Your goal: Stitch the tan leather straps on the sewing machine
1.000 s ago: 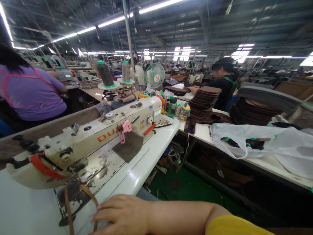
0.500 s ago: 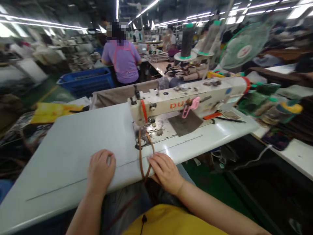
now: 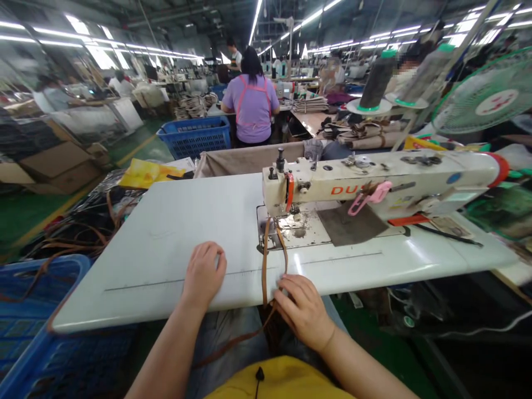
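I see the left hand (image 3: 203, 274) lying flat on the white tabletop (image 3: 174, 216), fingers loosely together, holding nothing. The right hand (image 3: 305, 310) sits at the near edge with its fingers pressed on the brown strap (image 3: 264, 266). Whether it pinches the strap or only pins it down, I cannot tell from this angle.

The strap runs as a narrow loop from under the left end of the sewing machine (image 3: 374, 180) toward me, then falls over the near edge onto the lap. I judge the risk is there. The hanging part is loose, so its weight may pull the loop sideways. A light hold by the right hand could let the two strands twist or slide off the edge.
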{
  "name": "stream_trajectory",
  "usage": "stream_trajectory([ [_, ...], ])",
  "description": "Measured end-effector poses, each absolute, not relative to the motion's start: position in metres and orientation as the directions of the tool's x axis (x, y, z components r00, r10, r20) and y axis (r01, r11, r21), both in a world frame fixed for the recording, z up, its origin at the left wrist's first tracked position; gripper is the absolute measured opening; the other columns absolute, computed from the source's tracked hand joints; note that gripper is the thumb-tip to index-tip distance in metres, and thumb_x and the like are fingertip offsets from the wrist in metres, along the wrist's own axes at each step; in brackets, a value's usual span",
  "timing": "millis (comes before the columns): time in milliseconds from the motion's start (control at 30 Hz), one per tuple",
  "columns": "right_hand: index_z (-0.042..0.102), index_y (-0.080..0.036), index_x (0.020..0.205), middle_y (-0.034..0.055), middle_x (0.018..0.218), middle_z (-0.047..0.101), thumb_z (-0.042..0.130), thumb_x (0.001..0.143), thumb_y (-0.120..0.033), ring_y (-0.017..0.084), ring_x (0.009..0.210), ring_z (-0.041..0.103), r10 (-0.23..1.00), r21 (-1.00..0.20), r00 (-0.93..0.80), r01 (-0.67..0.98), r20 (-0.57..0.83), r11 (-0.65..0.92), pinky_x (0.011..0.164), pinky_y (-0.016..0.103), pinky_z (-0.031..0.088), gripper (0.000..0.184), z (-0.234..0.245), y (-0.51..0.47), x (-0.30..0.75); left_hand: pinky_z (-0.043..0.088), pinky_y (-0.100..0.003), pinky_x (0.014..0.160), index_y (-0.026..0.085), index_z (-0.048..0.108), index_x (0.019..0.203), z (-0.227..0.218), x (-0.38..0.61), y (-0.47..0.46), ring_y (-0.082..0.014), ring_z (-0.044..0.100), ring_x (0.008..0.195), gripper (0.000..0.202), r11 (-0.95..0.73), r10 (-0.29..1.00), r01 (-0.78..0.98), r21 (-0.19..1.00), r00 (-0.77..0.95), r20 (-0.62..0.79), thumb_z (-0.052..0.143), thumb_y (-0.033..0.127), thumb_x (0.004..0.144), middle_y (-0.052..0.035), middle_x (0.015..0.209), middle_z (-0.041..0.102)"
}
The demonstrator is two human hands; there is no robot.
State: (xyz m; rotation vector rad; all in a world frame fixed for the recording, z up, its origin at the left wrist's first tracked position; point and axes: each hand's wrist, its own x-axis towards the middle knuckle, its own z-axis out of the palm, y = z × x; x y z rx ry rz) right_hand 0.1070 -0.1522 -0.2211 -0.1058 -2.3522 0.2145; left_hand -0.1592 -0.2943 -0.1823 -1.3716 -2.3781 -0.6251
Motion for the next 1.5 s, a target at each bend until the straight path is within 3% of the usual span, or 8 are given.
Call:
stream_trajectory([
  [500, 0.069, -0.017, 0.117, 0.0152, 0.114, 0.066, 0.054, 0.105, -0.025, 0.03, 0.11, 0.062, 0.347, -0.261, -0.661, 0.229, 0.666, 0.938, 0.095, 0.048, 0.057, 0.021, -0.172, -0.079, 0.062, 0.052, -0.045, 0.09, 0.025, 0.055, 0.088, -0.185, -0.16, -0.294, -0.0311, 0.063, 0.099, 0.011, 0.433, 0.736, 0.877, 0.208, -0.477, 0.48, 0.053, 0.018, 0.096, -0.0096, 0.099, 0.069],
  [700, 0.07, -0.021, 0.109, 0.0117, 0.11, 0.065, 0.056, 0.104, -0.024, 0.024, 0.101, 0.066, 0.419, -0.439, -0.621, 0.131, 0.663, 0.889, 0.092, 0.041, 0.059, 0.015, -0.173, -0.061, 0.057, 0.052, -0.048, 0.093, 0.024, 0.058, 0.092, -0.18, -0.16, -0.296, -0.0318, 0.064, 0.101, 0.009, 0.406, 0.739, 0.881, 0.243, -0.473, 0.48, 0.052, 0.018, 0.096, -0.0102, 0.099, 0.069],
  [800, 0.07, -0.021, 0.109, 0.0104, 0.107, 0.067, 0.057, 0.105, -0.026, 0.023, 0.101, 0.067, 0.413, -0.468, -0.622, 0.083, 0.665, 0.88, 0.092, 0.039, 0.06, 0.014, -0.175, -0.063, 0.061, 0.052, -0.05, 0.1, 0.022, 0.064, 0.101, -0.172, -0.149, -0.292, -0.0305, 0.064, 0.108, 0.012, 0.305, 0.734, 0.873, 0.38, -0.47, 0.491, 0.052, 0.021, 0.099, -0.0106, 0.106, 0.07],
  [933, 0.07, -0.021, 0.109, 0.0101, 0.106, 0.068, 0.055, 0.107, -0.027, 0.023, 0.101, 0.068, 0.383, -0.461, -0.633, 0.046, 0.673, 0.886, 0.092, 0.038, 0.059, 0.016, -0.17, -0.071, 0.061, 0.059, -0.044, 0.098, 0.024, 0.068, 0.119, -0.164, -0.108, -0.274, -0.0242, 0.07, 0.106, 0.023, 0.098, 0.792, 0.623, 0.776, -0.521, 0.318, 0.058, 0.032, 0.099, -0.0107, 0.121, 0.069],
  [1033, 0.071, -0.021, 0.111, 0.0107, 0.105, 0.069, 0.053, 0.108, -0.028, 0.023, 0.102, 0.068, 0.354, -0.437, -0.649, 0.037, 0.673, 0.899, 0.092, 0.039, 0.06, 0.019, -0.164, -0.075, 0.059, 0.06, -0.04, 0.098, 0.023, 0.064, 0.131, -0.156, -0.071, -0.258, -0.0237, 0.074, 0.105, 0.041, 0.084, 0.892, 0.396, 0.915, -0.438, 0.108, 0.069, 0.033, 0.091, -0.0104, 0.122, 0.073],
  [1133, 0.071, -0.02, 0.111, 0.0116, 0.107, 0.07, 0.053, 0.108, -0.029, 0.024, 0.102, 0.068, 0.342, -0.428, -0.672, 0.042, 0.656, 0.903, 0.091, 0.04, 0.06, 0.021, -0.162, -0.077, 0.059, 0.058, -0.035, 0.091, 0.021, 0.068, 0.118, -0.135, -0.042, -0.253, -0.0221, 0.074, 0.098, 0.026, 0.132, 0.956, 0.314, 0.94, -0.29, -0.038, 0.064, 0.029, 0.093, -0.0069, 0.108, 0.078],
  [1233, 0.071, -0.02, 0.117, 0.0126, 0.114, 0.073, 0.052, 0.109, -0.03, 0.025, 0.108, 0.069, 0.322, -0.402, -0.691, 0.049, 0.647, 0.914, 0.094, 0.043, 0.06, 0.023, -0.166, -0.076, 0.062, 0.054, -0.028, 0.078, 0.021, 0.069, 0.099, -0.102, -0.026, -0.264, -0.0189, 0.071, 0.086, 0.011, 0.108, 0.991, 0.372, 0.922, -0.116, -0.069, 0.058, 0.024, 0.098, -0.0039, 0.096, 0.077],
  [1500, 0.073, -0.017, 0.118, 0.0131, 0.128, 0.075, 0.06, 0.106, -0.032, 0.03, 0.124, 0.068, 0.18, -0.258, -0.779, 0.024, 0.6, 0.966, 0.111, 0.054, 0.051, 0.024, -0.183, -0.081, 0.069, 0.046, -0.026, 0.078, 0.023, 0.067, 0.099, -0.066, -0.018, -0.286, -0.0186, 0.069, 0.089, 0.012, -0.212, 0.942, 0.673, 0.709, 0.333, -0.035, 0.069, 0.034, 0.099, -0.0004, 0.095, 0.075],
])
